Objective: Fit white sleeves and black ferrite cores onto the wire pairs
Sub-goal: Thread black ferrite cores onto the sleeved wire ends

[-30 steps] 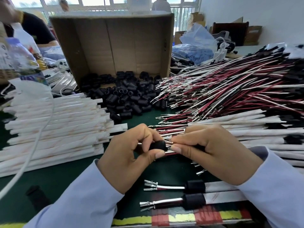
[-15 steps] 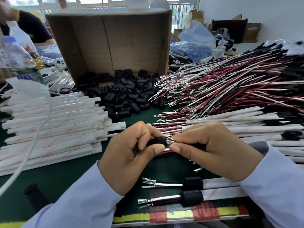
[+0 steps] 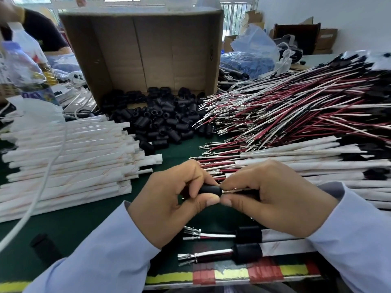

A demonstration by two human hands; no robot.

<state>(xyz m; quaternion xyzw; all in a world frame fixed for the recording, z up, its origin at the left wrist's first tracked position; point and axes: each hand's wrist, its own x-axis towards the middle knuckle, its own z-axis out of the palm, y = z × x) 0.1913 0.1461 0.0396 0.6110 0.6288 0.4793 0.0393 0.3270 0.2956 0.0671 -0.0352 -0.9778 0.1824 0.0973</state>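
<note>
My left hand (image 3: 169,199) pinches a black ferrite core (image 3: 209,190) between thumb and fingers at the middle of the green table. My right hand (image 3: 273,195) pinches a wire pair (image 3: 234,190) whose metal terminals meet the core's right opening. Most of that wire is hidden under my right hand. A stack of white sleeves (image 3: 69,153) lies at the left. Loose black cores (image 3: 160,121) spill from a cardboard box (image 3: 148,53). Bare red and white wire pairs (image 3: 285,115) are heaped at the right.
Two finished pairs with cores and sleeves (image 3: 247,244) lie near the front edge by striped tape (image 3: 232,273). Sleeved wires (image 3: 306,166) pile at the right. A white cable (image 3: 40,191) crosses the sleeves. A plastic bottle (image 3: 25,68) and another person (image 3: 36,28) are at the far left.
The wire's terminals have come up to the core's right opening; both hands keep the same grips and stay in nearly the same place.
</note>
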